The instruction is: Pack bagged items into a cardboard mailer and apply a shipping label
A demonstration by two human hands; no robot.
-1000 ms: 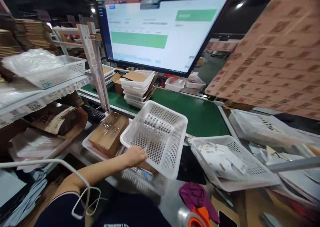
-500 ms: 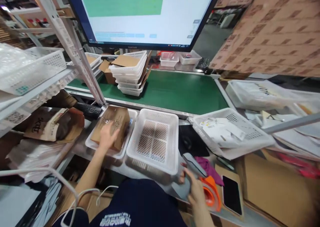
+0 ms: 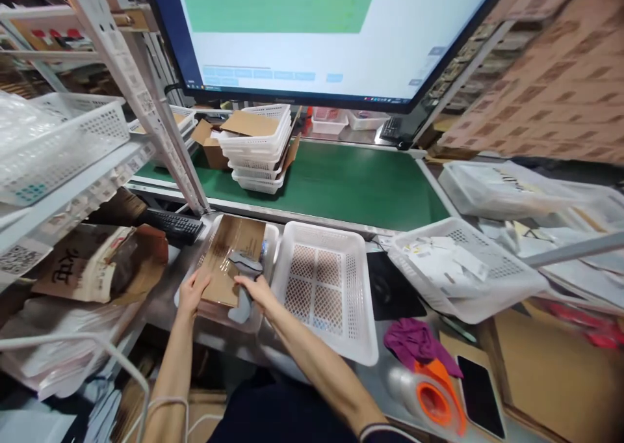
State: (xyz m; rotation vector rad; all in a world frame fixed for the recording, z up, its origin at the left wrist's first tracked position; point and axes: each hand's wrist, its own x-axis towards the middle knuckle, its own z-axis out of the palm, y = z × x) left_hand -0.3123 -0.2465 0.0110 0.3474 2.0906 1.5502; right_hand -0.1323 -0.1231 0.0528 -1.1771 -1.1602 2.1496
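Observation:
My right hand [image 3: 257,291] is wrapped round a grey handheld barcode scanner [image 3: 246,264], its head over the box and its pale grip hanging below my fingers. Under it lies a brown cardboard box [image 3: 227,235] with shiny clear tape on top, sitting in a white plastic basket [image 3: 273,238]. At the box's near left edge, my left hand [image 3: 195,290] grips it, the fingertips partly hidden. To the right stands a second white basket [image 3: 363,300] with a lattice bottom and nothing in it.
A monitor [image 3: 292,53] hangs above a green conveyor belt [image 3: 351,183] bearing stacked white baskets [image 3: 258,144]. On the right are a basket of papers [image 3: 443,261], a purple cloth [image 3: 414,342], an orange tape dispenser [image 3: 439,401] and a phone [image 3: 480,394]. A keyboard [image 3: 173,225] lies left.
My right hand has come from the right side of the table to the box, carrying the scanner. My left hand has slid from the box's top to its near left edge. The view has shifted.

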